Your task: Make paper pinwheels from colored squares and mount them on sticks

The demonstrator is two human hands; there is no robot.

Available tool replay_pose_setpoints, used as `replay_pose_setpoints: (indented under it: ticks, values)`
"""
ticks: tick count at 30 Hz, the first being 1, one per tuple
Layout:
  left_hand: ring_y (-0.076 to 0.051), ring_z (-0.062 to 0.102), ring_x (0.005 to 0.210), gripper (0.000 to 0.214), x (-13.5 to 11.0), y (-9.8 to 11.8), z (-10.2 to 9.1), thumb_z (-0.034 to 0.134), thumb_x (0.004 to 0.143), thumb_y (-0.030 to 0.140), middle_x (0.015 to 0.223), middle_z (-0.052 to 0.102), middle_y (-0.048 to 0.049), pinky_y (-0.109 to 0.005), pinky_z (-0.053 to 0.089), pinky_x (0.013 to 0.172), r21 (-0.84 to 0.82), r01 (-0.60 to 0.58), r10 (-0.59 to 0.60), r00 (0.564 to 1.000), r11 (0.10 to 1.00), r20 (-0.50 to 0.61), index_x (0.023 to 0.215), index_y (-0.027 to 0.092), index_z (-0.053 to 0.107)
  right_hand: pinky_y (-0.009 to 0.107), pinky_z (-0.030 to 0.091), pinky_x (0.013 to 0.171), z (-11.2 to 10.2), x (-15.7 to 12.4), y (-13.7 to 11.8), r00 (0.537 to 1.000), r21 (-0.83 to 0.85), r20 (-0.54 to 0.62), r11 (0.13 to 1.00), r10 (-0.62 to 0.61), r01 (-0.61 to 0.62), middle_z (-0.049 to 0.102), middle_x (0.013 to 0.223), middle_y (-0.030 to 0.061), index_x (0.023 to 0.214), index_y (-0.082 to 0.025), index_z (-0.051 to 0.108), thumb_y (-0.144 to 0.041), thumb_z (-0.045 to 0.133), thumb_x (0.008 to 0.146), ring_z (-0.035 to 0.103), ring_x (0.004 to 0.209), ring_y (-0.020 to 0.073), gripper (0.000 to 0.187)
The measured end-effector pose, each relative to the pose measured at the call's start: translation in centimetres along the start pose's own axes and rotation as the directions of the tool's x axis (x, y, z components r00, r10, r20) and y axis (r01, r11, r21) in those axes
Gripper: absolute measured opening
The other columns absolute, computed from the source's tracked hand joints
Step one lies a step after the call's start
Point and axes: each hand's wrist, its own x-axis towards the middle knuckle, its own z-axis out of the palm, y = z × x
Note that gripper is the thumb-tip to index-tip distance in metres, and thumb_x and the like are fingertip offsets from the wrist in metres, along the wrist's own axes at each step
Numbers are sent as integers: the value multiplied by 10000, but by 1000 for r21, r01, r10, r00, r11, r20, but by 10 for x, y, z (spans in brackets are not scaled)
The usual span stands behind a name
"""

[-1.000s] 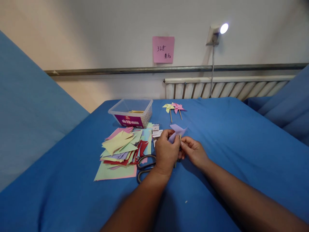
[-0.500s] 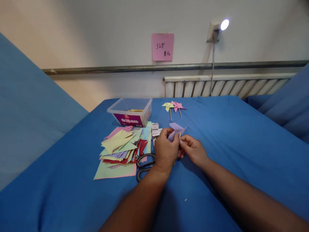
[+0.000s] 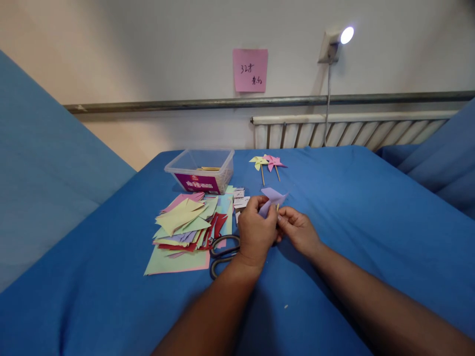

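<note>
A purple paper pinwheel [image 3: 274, 196] is gripped by my left hand [image 3: 256, 227], its folded blades showing above the fingers. Close on its right, my right hand [image 3: 299, 231] pinches a thin yellowish stick [image 3: 277, 208] just beside the paper. Most of the stick is hidden by the hands, so I cannot tell how it joins the pinwheel. Left of my left wrist lie black-handled scissors [image 3: 224, 254], partly covered by the hand. Beyond my hands, a yellow pinwheel [image 3: 259, 162] and a pink pinwheel [image 3: 273, 162] lie on sticks.
A pile of coloured paper pieces [image 3: 187, 222] lies at left on larger sheets. Behind it stands a clear plastic box [image 3: 200, 184] with sticks inside. Small printed white pieces [image 3: 241, 201] lie near my left hand. A blue cloth [image 3: 352, 207] covers the table, with a radiator [image 3: 349, 131] behind.
Both hands stay almost in place, still holding the purple pinwheel and the stick. The pinwheel's blades have tilted very slightly; the view has shifted a little.
</note>
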Motion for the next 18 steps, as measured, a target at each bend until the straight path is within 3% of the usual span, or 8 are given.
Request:
replay_pose_setpoints:
  ticks: [18]
  values:
    - [-167,639,778,175,-1,3,-1,629,756,293,840,690,-14,-278,463,737,27,-16,16,1000,1000,-12,908,209,646,215,437,421,2,1,0,1000,63,-7,998,-11,12,582,498,-45,744,-187,556,-539,675,734,542,414,98,372]
